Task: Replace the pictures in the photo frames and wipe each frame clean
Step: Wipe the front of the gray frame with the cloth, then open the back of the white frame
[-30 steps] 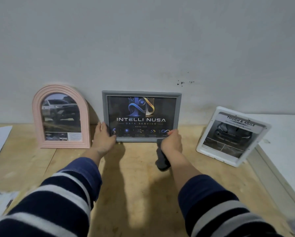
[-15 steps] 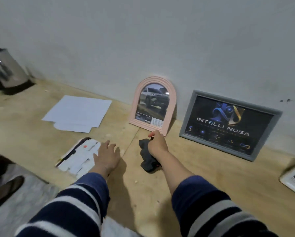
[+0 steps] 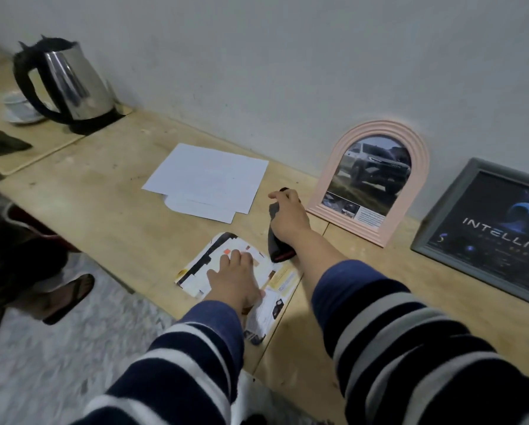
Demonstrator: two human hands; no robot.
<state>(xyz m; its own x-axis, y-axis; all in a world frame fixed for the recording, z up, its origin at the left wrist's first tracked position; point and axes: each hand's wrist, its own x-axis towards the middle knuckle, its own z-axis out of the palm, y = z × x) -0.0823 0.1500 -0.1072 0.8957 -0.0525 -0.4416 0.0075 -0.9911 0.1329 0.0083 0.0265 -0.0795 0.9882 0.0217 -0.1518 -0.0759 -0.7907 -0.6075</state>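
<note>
Since half a second ago the left hand has slid onto the stack of printed pictures, where before it lay just short of them, and the view has swung left so that a steel kettle now stands in full sight. The left hand's grip is apart: its fingers lie flat and spread on the top sheet, pressing it to the table. The right hand has its grip clamped on a dark cloth, which hangs below the palm and touches the table just right of the printed pictures; its forefinger sticks out. Taking the pink arched frame as the landmark: it leans on the wall with a car picture inside, the right hand is just to its left and not touching it, and the grey frame with the dark logo print leans to its right, cut by the edge of view. A pile of white sheets lies well to its left, and the kettle stands farther left still, with a cup and saucer beside it.
</note>
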